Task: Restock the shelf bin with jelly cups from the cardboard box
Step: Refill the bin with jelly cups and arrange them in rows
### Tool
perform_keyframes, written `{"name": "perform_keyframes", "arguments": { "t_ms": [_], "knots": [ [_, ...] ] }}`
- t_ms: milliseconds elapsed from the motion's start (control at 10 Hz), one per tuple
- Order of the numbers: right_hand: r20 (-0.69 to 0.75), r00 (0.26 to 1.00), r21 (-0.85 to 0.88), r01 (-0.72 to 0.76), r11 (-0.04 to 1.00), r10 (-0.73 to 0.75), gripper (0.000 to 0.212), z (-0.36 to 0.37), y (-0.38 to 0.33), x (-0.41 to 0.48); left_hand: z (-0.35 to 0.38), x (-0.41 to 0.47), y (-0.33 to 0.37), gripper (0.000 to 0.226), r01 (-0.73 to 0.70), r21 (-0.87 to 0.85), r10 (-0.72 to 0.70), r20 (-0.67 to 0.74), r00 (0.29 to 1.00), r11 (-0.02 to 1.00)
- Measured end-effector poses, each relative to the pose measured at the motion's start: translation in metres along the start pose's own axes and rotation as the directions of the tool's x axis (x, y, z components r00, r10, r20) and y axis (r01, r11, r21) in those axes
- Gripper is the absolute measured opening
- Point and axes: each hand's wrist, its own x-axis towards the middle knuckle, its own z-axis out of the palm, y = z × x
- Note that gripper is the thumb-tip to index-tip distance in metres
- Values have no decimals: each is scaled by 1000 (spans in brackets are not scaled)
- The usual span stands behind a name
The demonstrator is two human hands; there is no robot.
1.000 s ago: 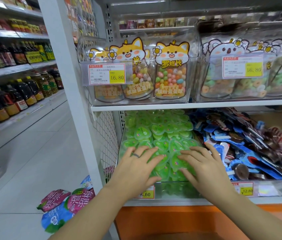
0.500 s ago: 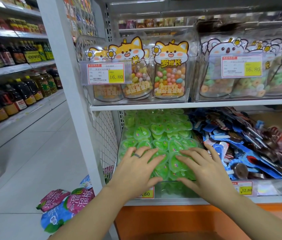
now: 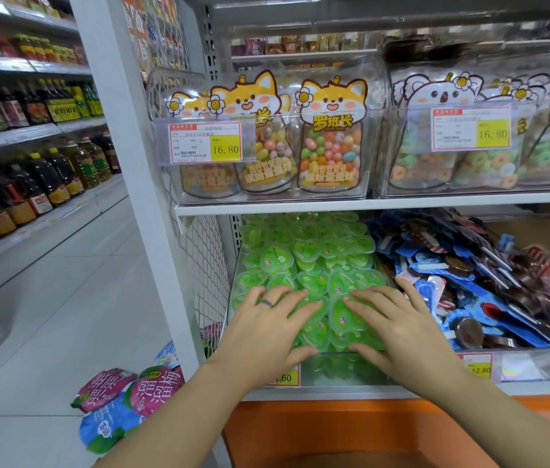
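Note:
A clear shelf bin (image 3: 344,368) on the lower shelf is heaped with several green heart-shaped jelly cups (image 3: 310,258). My left hand (image 3: 263,329), with a ring on one finger, lies flat on the front of the heap, fingers spread. My right hand (image 3: 398,329) lies flat beside it on the right, fingers spread too. Neither hand grips a cup. The cardboard box is out of sight.
A neighbouring bin (image 3: 516,366) to the right holds blue and red wrapped snacks (image 3: 462,275). Above, clear bins hold candy jars (image 3: 331,146) and ring gummies. An orange ledge (image 3: 351,427) runs below the shelf. Snack bags (image 3: 125,403) hang low left. Oil bottles (image 3: 44,184) line the aisle.
Both hands have stayed pressed flat on the jelly cups, shifting only slightly toward the front edge of the bin.

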Motion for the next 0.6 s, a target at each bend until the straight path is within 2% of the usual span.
{"name": "perform_keyframes", "arguments": {
  "t_ms": [500,600],
  "knots": [
    [46,998,54,-38,998,36,60,-6,-4,-1,-3,-2,-1,62,-18,-32,17,-38,999,999],
    [25,999,87,-48,995,46,60,-10,-8,2,-8,-4,-2,54,23,-138,-37,-98,995,990]
  ]
}}
